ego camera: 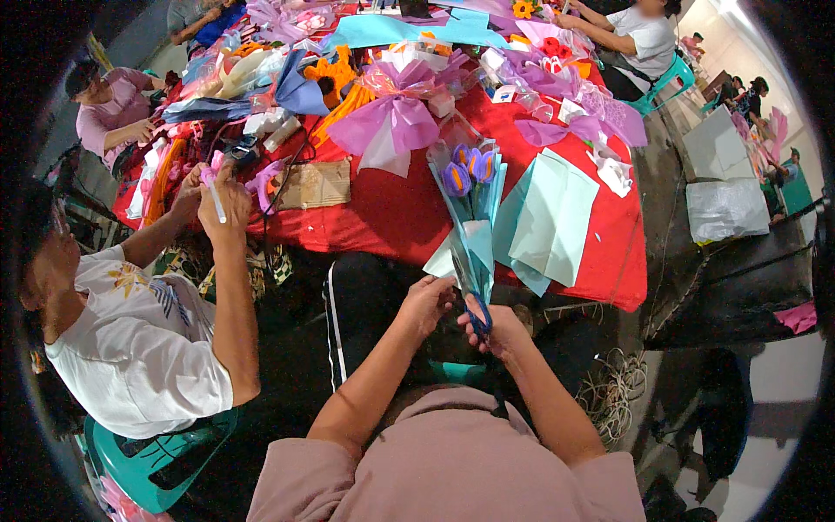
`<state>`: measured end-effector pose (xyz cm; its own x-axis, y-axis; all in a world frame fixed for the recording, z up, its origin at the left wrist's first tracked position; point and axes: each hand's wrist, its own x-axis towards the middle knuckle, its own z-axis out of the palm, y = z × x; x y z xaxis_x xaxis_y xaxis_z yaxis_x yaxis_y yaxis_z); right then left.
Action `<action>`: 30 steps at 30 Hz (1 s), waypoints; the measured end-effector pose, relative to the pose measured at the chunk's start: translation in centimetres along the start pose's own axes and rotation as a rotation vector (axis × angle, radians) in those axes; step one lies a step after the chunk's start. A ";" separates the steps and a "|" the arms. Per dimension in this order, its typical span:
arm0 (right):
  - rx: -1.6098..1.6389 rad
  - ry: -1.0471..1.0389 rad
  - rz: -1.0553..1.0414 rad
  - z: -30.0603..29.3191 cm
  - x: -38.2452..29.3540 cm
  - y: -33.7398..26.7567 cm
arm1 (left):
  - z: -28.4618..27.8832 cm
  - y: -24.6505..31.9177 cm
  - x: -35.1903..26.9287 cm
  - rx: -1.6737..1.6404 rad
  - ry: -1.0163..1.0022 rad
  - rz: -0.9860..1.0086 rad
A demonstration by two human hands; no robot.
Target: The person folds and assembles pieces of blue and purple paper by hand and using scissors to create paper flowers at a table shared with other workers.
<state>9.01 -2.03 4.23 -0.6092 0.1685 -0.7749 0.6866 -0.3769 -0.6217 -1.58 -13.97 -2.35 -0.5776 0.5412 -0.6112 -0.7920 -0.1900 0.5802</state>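
Scissors with dark blue handles [480, 314] are gripped in my right hand [499, 331], their blades pointing up along the lower end of a wrapped bouquet. My left hand [429, 301] is just left of the blades, its fingertips at the lower corner of the pale paper; whether they pinch it I cannot tell. The bouquet has purple and orange tulip-like craft flowers [468, 171] in light blue wrapping paper [481, 251] and lies at the table's near edge. Folded light blue sheets [554, 218] lie to its right.
A red-covered table [391, 222] holds a purple-wrapped bouquet [391, 124], a piece of cardboard [316, 184], orange craft flowers [331, 75] and white tissue [612, 166]. A person in a white shirt [140, 333] sits close at left, holding a pink item. Coiled cord [616, 395] lies at lower right.
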 end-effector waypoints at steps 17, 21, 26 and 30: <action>0.081 -0.044 0.125 -0.9 -2.0 -0.2 | 0.5 0.8 -0.3 -0.059 -0.021 0.039; 0.056 -0.068 0.122 -0.7 -2.2 -0.3 | 0.5 1.0 -0.6 -0.048 -0.027 0.063; 0.014 -0.049 0.058 0.1 -0.4 -0.8 | 0.3 0.7 -0.5 -0.001 -0.032 0.068; 0.028 -0.041 0.025 0.5 0.5 -1.2 | 0.3 0.8 -0.5 0.051 -0.035 0.057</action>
<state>7.67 -1.90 4.64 -0.6078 0.1212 -0.7848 0.6912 -0.4059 -0.5980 -1.84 -14.10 -1.44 -0.6136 0.5592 -0.5574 -0.7462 -0.1800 0.6409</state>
